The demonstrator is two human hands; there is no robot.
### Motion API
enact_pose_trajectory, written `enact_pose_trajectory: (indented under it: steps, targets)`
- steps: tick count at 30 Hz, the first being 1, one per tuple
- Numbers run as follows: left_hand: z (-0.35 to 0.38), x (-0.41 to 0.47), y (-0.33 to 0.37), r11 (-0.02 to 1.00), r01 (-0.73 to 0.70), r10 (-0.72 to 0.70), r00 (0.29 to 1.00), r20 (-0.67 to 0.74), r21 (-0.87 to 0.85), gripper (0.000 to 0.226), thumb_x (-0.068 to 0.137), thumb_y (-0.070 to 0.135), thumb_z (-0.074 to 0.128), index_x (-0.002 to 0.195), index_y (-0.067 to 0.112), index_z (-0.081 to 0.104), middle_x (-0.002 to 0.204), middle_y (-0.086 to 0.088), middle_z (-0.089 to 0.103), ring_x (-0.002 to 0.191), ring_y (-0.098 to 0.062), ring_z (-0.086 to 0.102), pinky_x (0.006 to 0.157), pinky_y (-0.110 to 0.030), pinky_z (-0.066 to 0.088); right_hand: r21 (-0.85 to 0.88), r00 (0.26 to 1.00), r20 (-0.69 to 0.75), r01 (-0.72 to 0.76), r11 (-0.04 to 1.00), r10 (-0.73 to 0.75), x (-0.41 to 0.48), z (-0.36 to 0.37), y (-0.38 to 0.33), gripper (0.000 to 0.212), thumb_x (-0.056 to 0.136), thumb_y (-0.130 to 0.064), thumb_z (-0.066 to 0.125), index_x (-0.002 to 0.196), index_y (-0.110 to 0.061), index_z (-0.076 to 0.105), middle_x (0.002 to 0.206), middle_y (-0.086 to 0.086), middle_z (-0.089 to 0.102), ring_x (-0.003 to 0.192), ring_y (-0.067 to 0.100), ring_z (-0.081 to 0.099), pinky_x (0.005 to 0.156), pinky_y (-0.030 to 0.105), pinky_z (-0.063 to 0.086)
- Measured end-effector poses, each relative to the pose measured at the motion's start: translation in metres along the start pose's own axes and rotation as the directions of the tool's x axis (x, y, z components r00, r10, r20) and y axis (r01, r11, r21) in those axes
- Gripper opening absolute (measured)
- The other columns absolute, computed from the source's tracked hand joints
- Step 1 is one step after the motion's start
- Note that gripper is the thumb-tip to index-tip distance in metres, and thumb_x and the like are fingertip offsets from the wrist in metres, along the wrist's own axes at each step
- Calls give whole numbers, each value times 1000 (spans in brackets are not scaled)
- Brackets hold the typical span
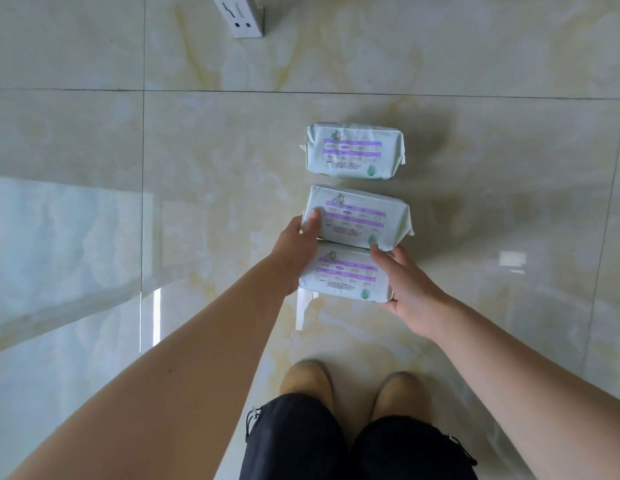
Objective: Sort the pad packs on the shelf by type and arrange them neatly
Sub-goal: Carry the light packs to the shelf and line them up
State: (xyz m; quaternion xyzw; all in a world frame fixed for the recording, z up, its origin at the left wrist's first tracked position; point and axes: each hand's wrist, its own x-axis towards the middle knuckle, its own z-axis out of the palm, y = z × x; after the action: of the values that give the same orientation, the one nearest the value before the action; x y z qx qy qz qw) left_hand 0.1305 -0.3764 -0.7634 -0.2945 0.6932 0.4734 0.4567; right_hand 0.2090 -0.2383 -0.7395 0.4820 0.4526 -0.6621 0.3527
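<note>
Three alike pale green pad packs with purple label bands are in a line over the tiled floor. The far pack [352, 150] lies alone on the floor. My left hand [299, 244] grips the left end of the middle pack [358, 218], thumb on its top face. The near pack [346, 273] sits just under the middle one, and my right hand [403, 285] holds its right end, with a fingertip touching the middle pack's lower right corner.
Glossy cream marble floor tiles [197, 150] fill the view. A white metal shelf foot with slots [241, 17] stands at the top. My tan shoes [306, 379] and dark trousers show at the bottom edge.
</note>
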Motion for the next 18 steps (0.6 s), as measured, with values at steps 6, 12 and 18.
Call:
enact_pose_trajectory:
  steps: [6,12,18]
  targets:
    - [-8,-43,15,999,-35,34,999,-24,-41,61,65,74,47,104,27,54,114,-7,62,102,-28,63,91,-51,51,-7,998,3,59,998,-59,-47,4,-27,31,91,-45,48,121,-39,42,121,-10,57,102,13,59,102,49,38]
    - [-17,-108,47,983,-145,138,988,-62,-114,31,85,57,47,95,28,55,113,-8,63,102,-27,64,91,-53,51,-30,981,0,195,980,-195,-114,13,-69,32,91,-41,50,121,-36,42,102,-14,61,89,4,61,66,25,46]
    - [-25,-192,113,962,-232,220,971,-98,-146,25,93,48,43,89,25,52,103,-4,62,102,-28,64,91,-53,51,-54,949,26,316,947,-315,-205,18,-121,30,91,-39,49,120,-37,43,105,-12,63,93,4,62,69,23,46]
